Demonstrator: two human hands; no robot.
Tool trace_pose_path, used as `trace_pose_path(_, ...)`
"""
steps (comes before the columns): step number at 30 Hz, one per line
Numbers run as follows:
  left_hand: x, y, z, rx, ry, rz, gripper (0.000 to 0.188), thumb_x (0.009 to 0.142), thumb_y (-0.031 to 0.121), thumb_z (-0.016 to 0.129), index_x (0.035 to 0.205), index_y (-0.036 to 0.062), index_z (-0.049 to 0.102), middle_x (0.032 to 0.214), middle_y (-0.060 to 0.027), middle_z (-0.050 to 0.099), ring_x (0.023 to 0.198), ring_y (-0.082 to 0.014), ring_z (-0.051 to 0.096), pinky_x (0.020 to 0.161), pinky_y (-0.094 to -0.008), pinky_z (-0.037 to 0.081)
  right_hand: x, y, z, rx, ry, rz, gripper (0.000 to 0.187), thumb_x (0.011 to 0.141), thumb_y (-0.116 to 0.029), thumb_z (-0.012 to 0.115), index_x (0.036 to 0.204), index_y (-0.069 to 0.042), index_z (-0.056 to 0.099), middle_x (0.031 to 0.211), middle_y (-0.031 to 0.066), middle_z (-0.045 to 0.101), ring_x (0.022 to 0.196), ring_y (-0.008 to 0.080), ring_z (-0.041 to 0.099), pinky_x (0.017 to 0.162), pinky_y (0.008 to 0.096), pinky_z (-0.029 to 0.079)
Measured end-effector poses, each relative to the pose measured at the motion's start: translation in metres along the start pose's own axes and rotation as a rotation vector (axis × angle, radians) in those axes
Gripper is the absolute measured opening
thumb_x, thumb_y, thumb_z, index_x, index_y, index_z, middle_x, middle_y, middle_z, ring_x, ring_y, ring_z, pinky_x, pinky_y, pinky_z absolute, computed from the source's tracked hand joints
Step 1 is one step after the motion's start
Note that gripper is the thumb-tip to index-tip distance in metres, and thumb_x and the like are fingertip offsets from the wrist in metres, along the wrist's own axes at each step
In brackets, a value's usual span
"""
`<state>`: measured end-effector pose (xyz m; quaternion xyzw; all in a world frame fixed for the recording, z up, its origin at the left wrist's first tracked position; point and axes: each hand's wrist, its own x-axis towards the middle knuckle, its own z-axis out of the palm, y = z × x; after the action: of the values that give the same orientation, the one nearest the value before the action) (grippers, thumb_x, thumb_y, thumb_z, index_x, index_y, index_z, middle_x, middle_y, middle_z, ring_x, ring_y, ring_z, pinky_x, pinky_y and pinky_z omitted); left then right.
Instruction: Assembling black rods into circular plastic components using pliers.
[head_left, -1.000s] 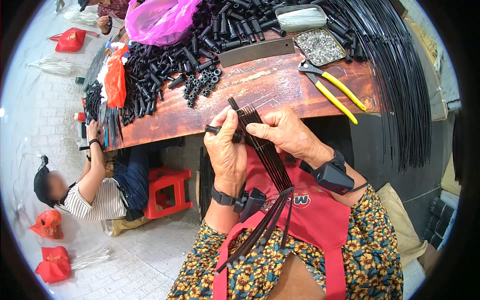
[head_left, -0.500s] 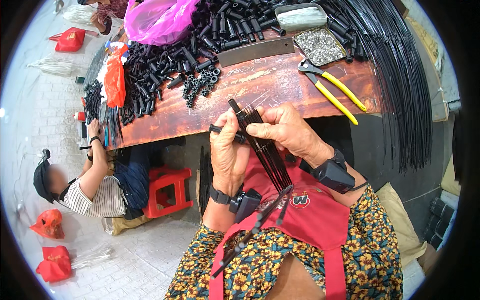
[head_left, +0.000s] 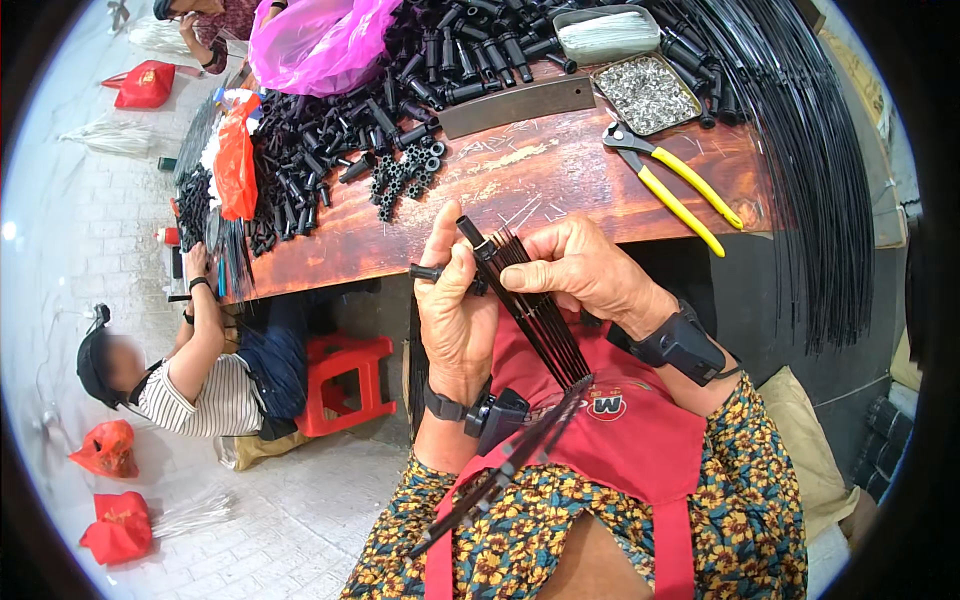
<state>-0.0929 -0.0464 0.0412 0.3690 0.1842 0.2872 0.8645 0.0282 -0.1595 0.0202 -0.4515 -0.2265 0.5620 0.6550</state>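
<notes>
A bundle of thin black umbrella ribs (head_left: 548, 342) hangs in front of my red apron (head_left: 640, 440), its upper ends gathered round a black tubular piece (head_left: 468, 232). My right hand (head_left: 590, 275) is closed on the ribs near that top end, thumb across them. On the other side, my left hand (head_left: 455, 325) has its thumb bent in and one finger raised beside the tubular piece. A second small black plastic tube (head_left: 424, 272) sticks out sideways from the left hand's grip. The lower ribs fold away toward my lap.
On the wooden table (head_left: 500, 150) lie yellow-handled pliers (head_left: 680, 190), a flat metal bar (head_left: 520, 108), a tray of small metal bits (head_left: 645, 95) and heaped black tubes (head_left: 300, 150). Long black ribs (head_left: 820, 200) hang over the right edge. A co-worker (head_left: 200, 390) sits at left near a red stool (head_left: 350, 385).
A finger of my left hand has lifted and straightened beside the tubular piece. My right hand keeps its pinch on the ribs. The view has shifted slightly.
</notes>
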Motion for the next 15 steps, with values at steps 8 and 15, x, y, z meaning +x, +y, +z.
trace_pose_path(8,-0.0022,-0.0011,0.0040,-0.096,-0.046,-0.050,0.041,0.090,0.009,0.064,0.130,0.0054,0.053,0.106,-0.0134,0.066,0.108,-0.0342,0.061,0.094,-0.0445,0.050,0.0038,-0.0005,0.0019,0.162,-0.023,-0.003,0.019,0.078,-0.020,0.078,0.077,-0.004,0.069,0.064,-0.0020,0.061,0.043,0.0009,0.045,0.036,0.0160,0.029)
trace_pose_path(15,-0.0033,0.0019,0.0063,-0.009,0.016,-0.007,0.040,0.092,0.005,0.061,0.130,0.0042,0.053,0.102,-0.0092,0.067,0.090,-0.0164,0.065,0.084,-0.0331,0.052,0.0039,0.0027,-0.0004,0.145,-0.024,-0.078,0.020,0.083,-0.022,0.075,0.078,-0.004,0.069,0.063,-0.0026,0.060,0.046,0.0010,0.046,0.038,0.0167,0.030)
